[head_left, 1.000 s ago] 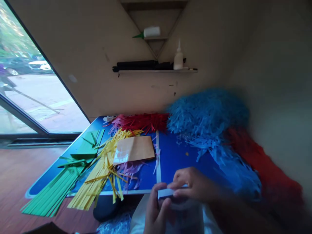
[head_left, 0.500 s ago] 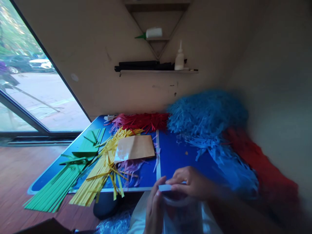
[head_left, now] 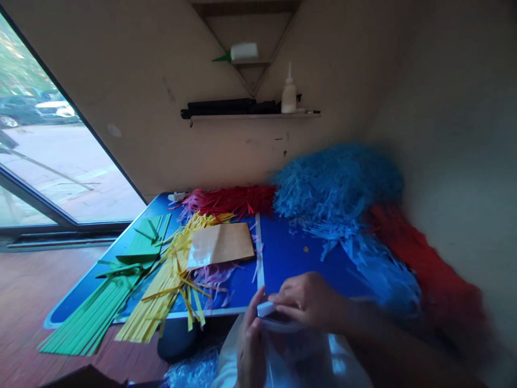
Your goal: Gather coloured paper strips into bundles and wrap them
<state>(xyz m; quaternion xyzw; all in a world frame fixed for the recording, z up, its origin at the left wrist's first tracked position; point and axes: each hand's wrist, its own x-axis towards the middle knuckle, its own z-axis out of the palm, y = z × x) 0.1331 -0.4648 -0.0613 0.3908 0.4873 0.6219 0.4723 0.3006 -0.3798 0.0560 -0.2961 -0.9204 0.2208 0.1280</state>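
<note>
Both hands low in view, just off the near edge of the blue tabletop (head_left: 302,275). Small pale piece (head_left: 265,309) sits between them, above the rim of a clear plastic container (head_left: 297,353) at the person's lap.

Right hand (head_left: 307,303): fingers bent, grip clamped on the pale piece at its right end. Left hand (head_left: 251,345): roughly upright, forefinger and thumb at the piece's left end, palm side along the container. Can't tell if the left grip bears on anything. Container's contents too dark to read.

Tabletop, left to right: green strips (head_left: 81,318) and yellow strips (head_left: 141,318), both overhanging the near edge; brown flat packet (head_left: 226,243), partly over the yellow, with purple strips (head_left: 214,275) poking out below it. Red fringe (head_left: 242,200) along the wall side, pink strips (head_left: 194,199) at its left end. Big blue fringe pile (head_left: 335,180) at back right, trailing toward the near edge; red bundle (head_left: 428,253) beside it, blurred.

Wall: narrow shelf (head_left: 250,117) with dark rolled items (head_left: 220,105) and an upright white bottle (head_left: 288,98). Green-nozzle bottle (head_left: 244,52) lies on its side above.
</note>
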